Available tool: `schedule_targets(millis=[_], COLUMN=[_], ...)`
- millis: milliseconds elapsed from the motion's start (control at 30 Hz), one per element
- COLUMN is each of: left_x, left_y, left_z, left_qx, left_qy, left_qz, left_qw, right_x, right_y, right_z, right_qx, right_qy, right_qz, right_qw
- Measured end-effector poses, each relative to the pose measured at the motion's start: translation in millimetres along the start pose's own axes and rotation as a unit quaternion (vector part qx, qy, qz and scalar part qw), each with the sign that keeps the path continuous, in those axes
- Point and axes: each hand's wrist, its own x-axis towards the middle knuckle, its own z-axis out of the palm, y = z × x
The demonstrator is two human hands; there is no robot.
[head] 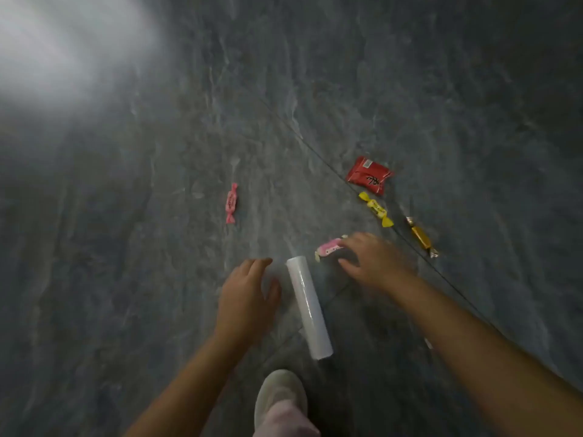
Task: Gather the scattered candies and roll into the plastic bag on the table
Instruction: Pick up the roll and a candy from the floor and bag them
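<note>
White roll [309, 307], just one, is lying on the grey stone floor [126, 247] between my hands, its long axis running about 11 to 5 o'clock. My left hand [246, 298] is hovering relaxed, gripping nothing. My right hand [373, 261] is spreading beside the pale pink candy [328, 248]; contact is blurred. Five sweets are lying around: a deep pink candy [231, 201] at 11 o'clock, and a yellow candy [376, 209], gold candy [421, 237] and red packet [368, 175] toward 1 o'clock.
</note>
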Motion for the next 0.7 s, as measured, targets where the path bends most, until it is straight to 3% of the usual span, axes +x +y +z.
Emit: schedule_targets(millis=[100,367,700], left_x=[4,-29,-34], left_y=[-21,-68,-61], left_z=[18,43,63], left_qx=[0.007,-0.003,-0.028], left_qy=[0.04,0.033,0.029], left_qz=[0.01,-0.012,-0.031], left_qw=[0.999,0.999,0.999], right_x=[32,71,66], right_y=[6,25,41], right_z=[26,85,107], right_qx=[-0.011,0.025,-0.044], right_qy=[-0.002,-0.034,-0.042], right_qz=[-0.014,0.001,0.038], right_qw=[1.0,0.999,0.997])
